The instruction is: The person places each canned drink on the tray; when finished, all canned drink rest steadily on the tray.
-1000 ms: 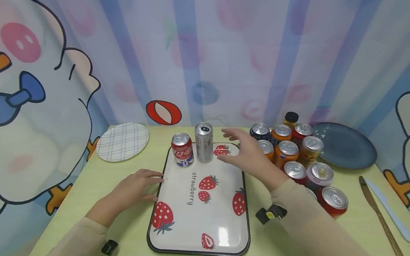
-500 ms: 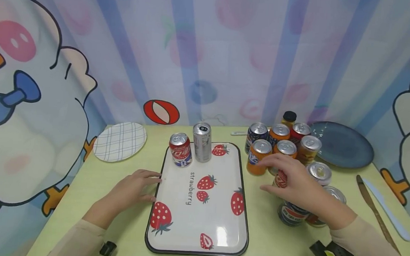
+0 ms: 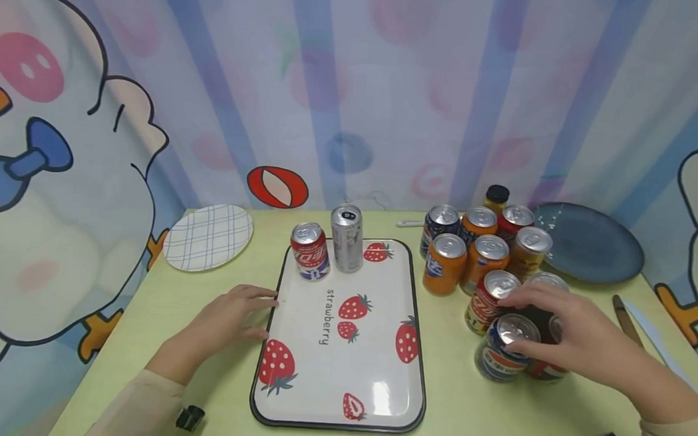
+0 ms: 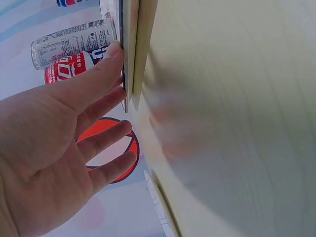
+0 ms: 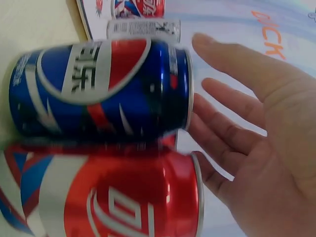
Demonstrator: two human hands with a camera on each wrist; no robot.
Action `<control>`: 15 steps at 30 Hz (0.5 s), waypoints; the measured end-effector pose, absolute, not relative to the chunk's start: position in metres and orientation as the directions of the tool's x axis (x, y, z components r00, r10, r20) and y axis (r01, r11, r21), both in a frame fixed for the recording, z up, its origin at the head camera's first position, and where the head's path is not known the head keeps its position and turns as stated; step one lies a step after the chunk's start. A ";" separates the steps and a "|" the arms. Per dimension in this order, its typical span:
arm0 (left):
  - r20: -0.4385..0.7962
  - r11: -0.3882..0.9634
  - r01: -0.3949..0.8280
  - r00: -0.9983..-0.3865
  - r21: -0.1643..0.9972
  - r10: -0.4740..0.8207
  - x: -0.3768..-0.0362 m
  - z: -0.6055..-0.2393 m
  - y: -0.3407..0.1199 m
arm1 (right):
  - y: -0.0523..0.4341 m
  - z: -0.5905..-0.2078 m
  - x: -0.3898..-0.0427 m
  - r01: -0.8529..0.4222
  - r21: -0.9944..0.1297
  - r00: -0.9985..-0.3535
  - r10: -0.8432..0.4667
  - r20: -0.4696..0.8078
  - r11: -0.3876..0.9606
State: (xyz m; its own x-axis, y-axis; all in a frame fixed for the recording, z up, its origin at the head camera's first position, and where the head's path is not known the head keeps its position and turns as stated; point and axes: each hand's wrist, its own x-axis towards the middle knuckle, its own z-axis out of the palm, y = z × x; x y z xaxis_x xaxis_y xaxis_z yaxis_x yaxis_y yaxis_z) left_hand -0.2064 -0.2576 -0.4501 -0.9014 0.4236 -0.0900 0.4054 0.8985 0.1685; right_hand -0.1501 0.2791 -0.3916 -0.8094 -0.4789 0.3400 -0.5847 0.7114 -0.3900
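My left hand [image 3: 223, 320] rests by the left edge of the white strawberry-print tray [image 3: 369, 372], fingertips right at its rim; in the left wrist view its fingers are loosely extended. At the tray's far end a red cola can [image 3: 313, 261] and a slim silver can [image 3: 347, 241] stand upright. Over the front of the can group hovers my right hand [image 3: 587, 339], thumb and fingers spread above the can tops. Nearest to it are a blue Pepsi can [image 5: 98, 91] and a red cola can [image 5: 138, 197], partly hidden from above by the hand.
Several orange, red and dark cans [image 3: 444, 267] stand behind, with a black-capped bottle [image 3: 497, 197] at the back. A dark blue plate [image 3: 593, 246] lies at the back right, a checked plate [image 3: 206, 239] at the back left. Brown and pale blue knives [image 3: 626, 321] lie far right.
My right hand has moved from beside the silver can, right and toward me, to above the front cans. The left hand has stayed at the tray's edge.
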 end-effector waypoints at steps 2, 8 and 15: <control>-0.096 0.900 0.403 -0.902 0.168 0.422 -0.206 -0.449 -0.257 | 0.285 -0.394 -0.150 -0.578 -0.393 -0.815 -0.492 0.305 0.715; -0.102 0.901 0.399 -0.902 0.171 0.419 -0.207 -0.449 -0.258 | 0.290 -0.397 -0.149 -0.557 -0.357 -0.830 -0.521 0.198 0.750; -0.102 0.903 0.393 -0.905 0.176 0.414 -0.208 -0.451 -0.258 | 0.289 -0.398 -0.152 -0.556 -0.372 -0.830 -0.518 0.205 0.744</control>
State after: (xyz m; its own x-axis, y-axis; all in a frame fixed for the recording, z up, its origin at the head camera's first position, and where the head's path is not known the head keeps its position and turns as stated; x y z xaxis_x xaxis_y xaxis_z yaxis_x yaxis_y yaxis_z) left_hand -0.2076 -0.2581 -0.4508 -0.9047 0.4136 -0.1021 0.3928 0.9026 0.1764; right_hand -0.1515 0.2889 -0.3981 -0.8304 -0.5180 0.2050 -0.5556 0.7436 -0.3720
